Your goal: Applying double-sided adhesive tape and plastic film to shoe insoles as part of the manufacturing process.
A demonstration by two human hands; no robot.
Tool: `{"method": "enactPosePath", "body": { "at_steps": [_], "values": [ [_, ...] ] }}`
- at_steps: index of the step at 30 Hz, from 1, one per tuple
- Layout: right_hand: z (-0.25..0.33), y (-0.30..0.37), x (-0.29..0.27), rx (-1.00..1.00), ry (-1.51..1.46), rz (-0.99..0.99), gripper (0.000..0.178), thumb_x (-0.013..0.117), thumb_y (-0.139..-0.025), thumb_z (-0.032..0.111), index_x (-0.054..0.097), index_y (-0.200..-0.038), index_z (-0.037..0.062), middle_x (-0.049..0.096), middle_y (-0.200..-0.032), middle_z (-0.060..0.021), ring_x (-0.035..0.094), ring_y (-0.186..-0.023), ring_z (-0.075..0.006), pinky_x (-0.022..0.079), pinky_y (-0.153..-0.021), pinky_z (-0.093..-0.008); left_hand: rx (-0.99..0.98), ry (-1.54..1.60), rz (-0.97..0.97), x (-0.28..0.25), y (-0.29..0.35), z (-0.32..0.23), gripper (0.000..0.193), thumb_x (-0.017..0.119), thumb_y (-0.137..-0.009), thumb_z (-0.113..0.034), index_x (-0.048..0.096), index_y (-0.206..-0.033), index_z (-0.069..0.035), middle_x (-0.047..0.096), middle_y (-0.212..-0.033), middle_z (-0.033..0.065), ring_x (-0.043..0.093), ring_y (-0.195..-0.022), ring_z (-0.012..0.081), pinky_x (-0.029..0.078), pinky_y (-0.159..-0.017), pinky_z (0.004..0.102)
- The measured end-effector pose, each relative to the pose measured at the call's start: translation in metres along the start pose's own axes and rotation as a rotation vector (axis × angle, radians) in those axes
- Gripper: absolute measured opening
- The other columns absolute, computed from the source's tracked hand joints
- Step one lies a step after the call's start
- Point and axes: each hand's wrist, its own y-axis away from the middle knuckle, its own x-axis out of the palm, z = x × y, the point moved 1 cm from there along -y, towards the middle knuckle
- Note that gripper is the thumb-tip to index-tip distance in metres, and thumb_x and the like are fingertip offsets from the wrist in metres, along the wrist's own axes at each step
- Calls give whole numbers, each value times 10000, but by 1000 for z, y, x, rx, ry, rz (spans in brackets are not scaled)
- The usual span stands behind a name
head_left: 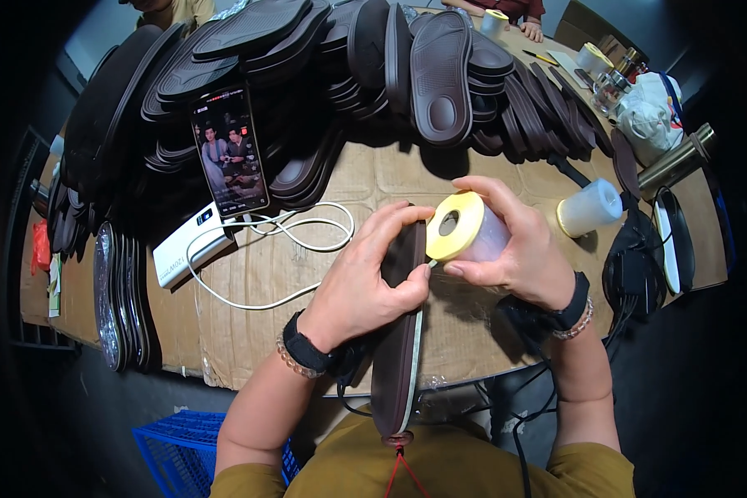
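My left hand grips a dark brown shoe sole held on edge, its long side running toward my body and a pale strip along its right edge. Fingers lie over its far end, and the thumb presses against its right side. In my right hand is a roll of film or stickers with a yellow end face and a dark core hole. The fingers wrap round it from the right. The roll's yellow end meets the sole close to my left thumb; whether a piece is being pulled off cannot be made out.
Stacks of brown soles line the back and left of the cardboard-covered table. A lit phone leans beside a white power bank with a looping white cable. Another roll stands right. Other people sit beyond.
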Motion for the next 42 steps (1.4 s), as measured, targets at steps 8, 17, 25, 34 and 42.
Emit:
{"method": "enactPosePath", "body": {
  "at_steps": [8,17,25,34,42],
  "values": [
    [1,-4,-5,-167,-31,47,847,964,-693,323,603,-1409,52,699,-1199,-176,705,-1100,-340,548,-952,-399,-16,-31,14,-5,1,1,643,705,-827,-183,565,-1449,-101,519,-1499,207,540,-1384,368,489,-1094,424],
    [15,-7,-2,-167,165,-232,832,967,-661,216,617,-1403,75,672,-1112,-159,674,-1021,-350,538,-911,-437,-23,-74,53,-8,1,-5,715,773,-798,-246,555,-1462,-98,509,-1504,266,527,-1396,433,451,-1152,458],
    [19,-8,13,-124,307,-307,794,940,-666,191,625,-1387,82,639,-1083,-153,635,-1002,-355,524,-893,-447,-66,-62,54,-7,3,-4,786,746,-780,-239,525,-1528,-143,492,-1564,158,526,-1407,334,526,-1040,465],
    [24,-4,15,-87,398,-333,809,966,-627,156,654,-1372,100,675,-1127,-135,682,-1032,-340,546,-906,-422,-46,-91,43,-6,3,-4,793,743,-788,-232,515,-1543,-149,490,-1568,162,536,-1395,335,535,-1022,454],
    [25,-3,17,-74,403,-337,774,957,-645,149,655,-1355,83,671,-1114,-139,676,-1019,-340,543,-900,-427,-43,-109,38,-5,3,-4,785,747,-796,-239,518,-1540,-147,492,-1568,167,539,-1397,340,543,-1020,456]
  ]
}}
